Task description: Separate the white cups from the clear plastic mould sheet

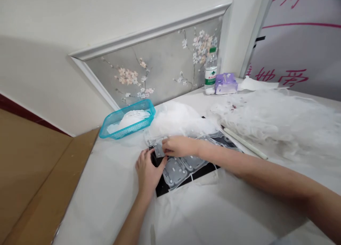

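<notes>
A clear plastic sheet of small moulded pockets (178,169) lies over a black mat (203,171) on the white table (106,191). My right hand (178,146) reaches across from the right and pinches the sheet's upper left corner. Palm down, my left hand (147,172) presses on the sheet's left edge, its fingers touching the plastic just below my right hand. A mound of white gauzy material (179,119) sits directly behind both hands.
A turquoise plastic basket (128,121) holding white material stands at the table's back left. A large heap of white netting (282,120) covers the right side, with a white rod (245,142) beside it. A water bottle (211,70) and purple tissue pack (226,83) stand by the wall.
</notes>
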